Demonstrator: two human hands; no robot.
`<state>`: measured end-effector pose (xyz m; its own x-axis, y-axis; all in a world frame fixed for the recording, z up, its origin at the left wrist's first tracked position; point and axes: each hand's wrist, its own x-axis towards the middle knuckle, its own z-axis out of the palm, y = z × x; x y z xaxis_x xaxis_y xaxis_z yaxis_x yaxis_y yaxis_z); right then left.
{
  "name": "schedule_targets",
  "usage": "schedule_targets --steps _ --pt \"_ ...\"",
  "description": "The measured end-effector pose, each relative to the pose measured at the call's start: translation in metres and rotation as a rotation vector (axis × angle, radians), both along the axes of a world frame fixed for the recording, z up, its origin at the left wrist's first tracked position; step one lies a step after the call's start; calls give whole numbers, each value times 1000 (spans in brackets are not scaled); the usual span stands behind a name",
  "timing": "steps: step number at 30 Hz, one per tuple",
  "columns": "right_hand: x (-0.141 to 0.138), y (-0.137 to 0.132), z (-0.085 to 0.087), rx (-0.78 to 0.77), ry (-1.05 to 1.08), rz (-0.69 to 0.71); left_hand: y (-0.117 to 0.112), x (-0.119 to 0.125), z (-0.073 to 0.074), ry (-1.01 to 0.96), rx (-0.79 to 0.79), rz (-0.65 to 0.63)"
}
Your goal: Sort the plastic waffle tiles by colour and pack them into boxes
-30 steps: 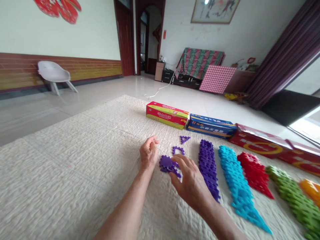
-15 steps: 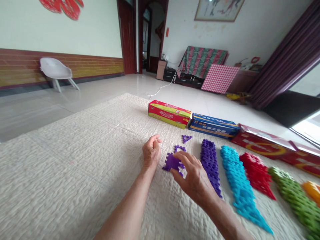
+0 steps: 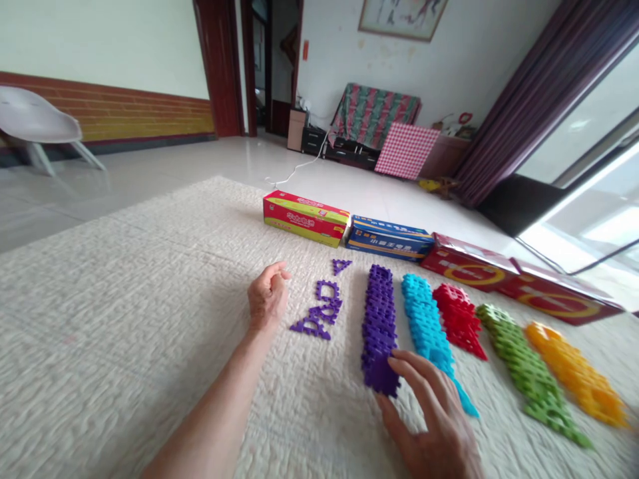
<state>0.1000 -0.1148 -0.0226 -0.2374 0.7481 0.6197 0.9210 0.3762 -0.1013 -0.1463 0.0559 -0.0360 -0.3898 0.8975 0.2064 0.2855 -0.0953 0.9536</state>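
My right hand (image 3: 419,412) has thumb and fingertips at the edges of a solid purple square building tile (image 3: 383,376). That tile lies at the near end of a long row of overlapping purple tiles (image 3: 378,306). My left hand (image 3: 268,293) rests on the quilted mat, its fingers curled and nothing visible in them. Between the hands lie several loose purple pieces: a small triangle (image 3: 341,266), an open square frame (image 3: 327,290) and a cluster of openwork pieces (image 3: 317,320). A light blue tile row (image 3: 429,326) runs just beyond my right fingers.
Further right lie rows of red (image 3: 456,319), green (image 3: 529,372) and yellow tiles (image 3: 574,372). Behind them stand a red-and-yellow box (image 3: 305,218), a blue box (image 3: 389,238) and dark red boxes (image 3: 474,261) end to end. The cream mat (image 3: 150,299) spreads left.
My right hand has moved right and nearer with the solid purple square, from the loose pieces to the end of the purple row. My left hand stays curled. The view has turned right.
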Motion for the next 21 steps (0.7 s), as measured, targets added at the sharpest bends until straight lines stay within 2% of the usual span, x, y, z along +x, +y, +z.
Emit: schedule_targets --steps 9,21 --pt "7 -4 -1 -116 -42 13 0 -1 0 14 -2 -7" --pt "11 3 -2 -30 -122 39 1 0 -1 19 3 -9"
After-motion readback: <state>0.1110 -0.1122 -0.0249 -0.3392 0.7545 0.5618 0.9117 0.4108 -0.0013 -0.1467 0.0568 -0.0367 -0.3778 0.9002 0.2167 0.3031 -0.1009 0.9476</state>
